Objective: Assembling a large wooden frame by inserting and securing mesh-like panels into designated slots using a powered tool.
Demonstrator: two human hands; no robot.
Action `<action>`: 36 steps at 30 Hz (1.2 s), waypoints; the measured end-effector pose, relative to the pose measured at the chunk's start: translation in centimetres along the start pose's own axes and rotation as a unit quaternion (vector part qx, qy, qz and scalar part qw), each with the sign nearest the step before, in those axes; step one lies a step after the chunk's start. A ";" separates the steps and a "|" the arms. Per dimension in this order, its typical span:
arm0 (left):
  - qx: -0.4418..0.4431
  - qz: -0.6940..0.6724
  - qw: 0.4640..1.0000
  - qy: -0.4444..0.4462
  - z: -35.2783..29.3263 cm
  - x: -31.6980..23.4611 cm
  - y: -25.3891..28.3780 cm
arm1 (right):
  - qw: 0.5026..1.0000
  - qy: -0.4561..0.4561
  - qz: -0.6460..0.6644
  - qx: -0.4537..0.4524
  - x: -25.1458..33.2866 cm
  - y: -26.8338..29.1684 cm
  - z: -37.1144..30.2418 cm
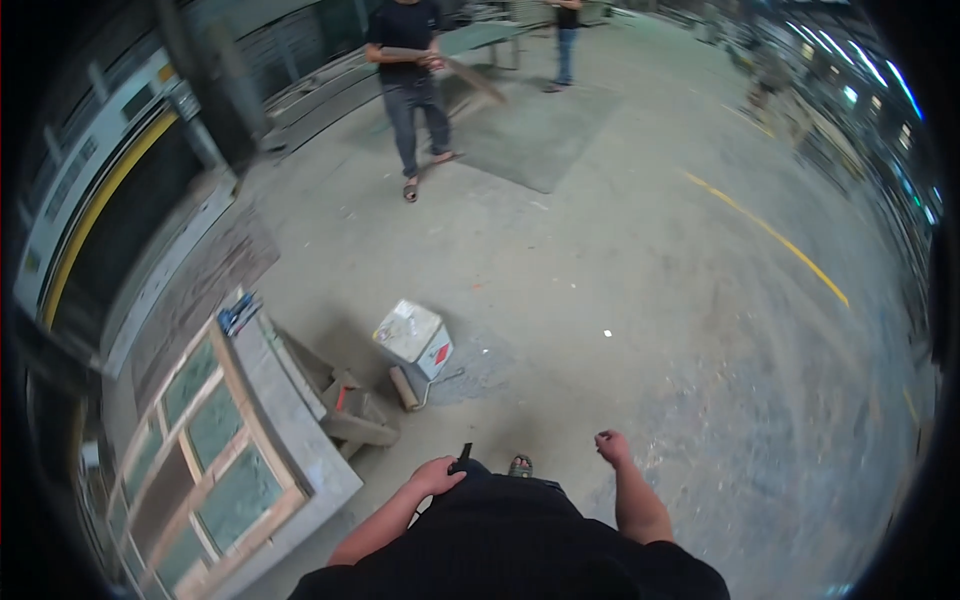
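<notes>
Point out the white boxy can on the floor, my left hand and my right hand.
White boxy can [410, 334]: head view, on its top face.
Left hand [438, 477]: head view, on the back of the hand.
Right hand [612, 449]: head view, on the middle of the hand.

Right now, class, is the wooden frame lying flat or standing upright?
Lying flat: the wooden frame shows its panelled face upward, and the grey board under it shows along one side.

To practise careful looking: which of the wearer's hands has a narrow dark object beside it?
The left hand: a narrow dark object, too small to identify, juts up beside it. The right hand, out to the other side, shows none.
</notes>
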State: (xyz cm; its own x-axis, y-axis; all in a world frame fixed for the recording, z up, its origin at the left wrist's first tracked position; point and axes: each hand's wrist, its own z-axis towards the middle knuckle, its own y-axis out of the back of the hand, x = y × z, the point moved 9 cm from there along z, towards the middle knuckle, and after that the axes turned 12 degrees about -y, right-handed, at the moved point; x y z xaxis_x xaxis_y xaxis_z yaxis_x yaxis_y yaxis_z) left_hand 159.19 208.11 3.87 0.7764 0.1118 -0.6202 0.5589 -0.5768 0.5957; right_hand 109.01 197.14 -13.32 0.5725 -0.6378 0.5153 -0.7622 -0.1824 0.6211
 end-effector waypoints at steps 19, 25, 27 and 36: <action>-0.071 -0.074 0.962 0.254 -21.6 15.7 -13.3 | 0.799 0.352 -0.452 0.183 16.6 -23.7 -5.7; -0.268 -0.477 0.824 0.150 -27.7 20.4 -13.0 | 0.936 0.255 -0.231 0.070 25.5 -17.5 -14.1; -0.303 -0.547 0.768 0.133 -31.6 22.3 -12.6 | 0.946 0.253 -0.195 0.047 24.9 -18.5 -19.0; -0.364 -0.208 0.881 0.220 -50.9 29.3 -17.9 | 0.868 0.318 -0.276 0.265 14.1 -42.5 -39.8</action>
State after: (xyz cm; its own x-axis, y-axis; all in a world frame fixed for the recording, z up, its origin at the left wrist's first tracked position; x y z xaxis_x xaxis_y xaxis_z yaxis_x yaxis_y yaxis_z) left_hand 186.68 262.89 0.99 0.4075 0.5869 -0.6997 0.7362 0.2422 0.6319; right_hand 161.53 225.73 -8.96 0.8174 0.1671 0.5513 -0.2540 -0.7544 0.6053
